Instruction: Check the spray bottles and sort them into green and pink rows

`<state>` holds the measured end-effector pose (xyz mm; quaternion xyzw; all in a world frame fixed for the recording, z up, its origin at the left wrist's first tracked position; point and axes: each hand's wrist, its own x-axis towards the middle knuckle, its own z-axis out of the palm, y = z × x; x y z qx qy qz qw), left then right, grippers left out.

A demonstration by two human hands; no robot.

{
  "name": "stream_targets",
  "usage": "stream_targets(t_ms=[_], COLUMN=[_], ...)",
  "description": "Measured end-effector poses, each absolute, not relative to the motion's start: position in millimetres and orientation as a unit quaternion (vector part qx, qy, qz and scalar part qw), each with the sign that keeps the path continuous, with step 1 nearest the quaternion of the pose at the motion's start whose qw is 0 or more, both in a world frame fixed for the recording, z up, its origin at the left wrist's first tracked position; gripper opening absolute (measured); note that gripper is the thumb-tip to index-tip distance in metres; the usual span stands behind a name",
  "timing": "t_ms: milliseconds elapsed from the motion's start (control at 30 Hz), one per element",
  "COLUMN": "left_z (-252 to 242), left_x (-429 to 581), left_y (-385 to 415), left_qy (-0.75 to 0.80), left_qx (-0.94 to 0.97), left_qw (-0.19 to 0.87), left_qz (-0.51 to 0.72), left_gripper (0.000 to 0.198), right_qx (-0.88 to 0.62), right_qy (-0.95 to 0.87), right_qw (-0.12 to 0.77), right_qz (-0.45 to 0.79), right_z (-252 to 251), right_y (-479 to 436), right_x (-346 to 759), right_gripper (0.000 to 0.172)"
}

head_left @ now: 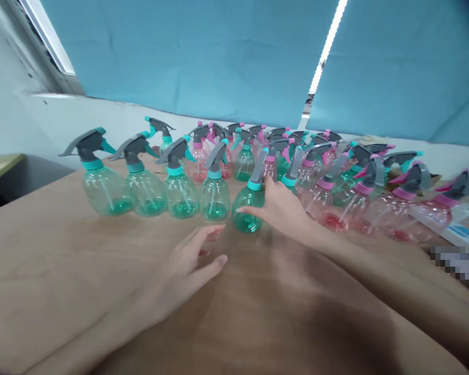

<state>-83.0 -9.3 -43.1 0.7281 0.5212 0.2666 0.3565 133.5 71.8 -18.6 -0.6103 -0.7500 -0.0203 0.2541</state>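
A green spray bottle point(247, 209) with a teal collar and grey trigger head stands upright near the middle of the table. My right hand point(283, 205) is at its right side, thumb across the front of the bottle and fingers behind it, wrapped round it. Lower and to the left, my left hand point(195, 255) hovers over the wood with thumb and fingers apart, holding nothing. Left of the held bottle, green bottles point(214, 195) stand in a row. Pink bottles point(338, 208) stand to the right.
More green and pink spray bottles crowd the back of the wooden table point(62, 271). A blue curtain point(199, 57) hangs behind. At the right edge lies a white and blue box point(463, 234), partly behind bottles. Another table corner point(2, 169) shows at far left.
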Motion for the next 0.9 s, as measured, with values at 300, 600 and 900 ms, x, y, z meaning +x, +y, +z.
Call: stream_targets(t_ms=[300,600,900], left_z=[-43.5,-47.9,-41.7], left_x=[-79.6,-78.4,-69.5], left_y=[-7.7,-5.6,-0.8], left_qy=[0.527,0.513,0.500], left_qx=[0.753,0.759,0.761], left_qw=[0.330,0.337,0.348], left_qz=[0.217,0.218,0.222], left_gripper=[0.038,0.037,0.036], right_qx=[-0.625,-0.604,-0.532], right_qy=[-0.737,-0.745,-0.763], right_qw=[0.255,0.281,0.356], right_qz=[0.014,0.033,0.090], right_z=[-14.9,-18.0,-10.0], right_y=[90.5,93.2,52.9], right_x=[127.7,129.0,172.9], right_gripper=[0.055,0.063,0.040])
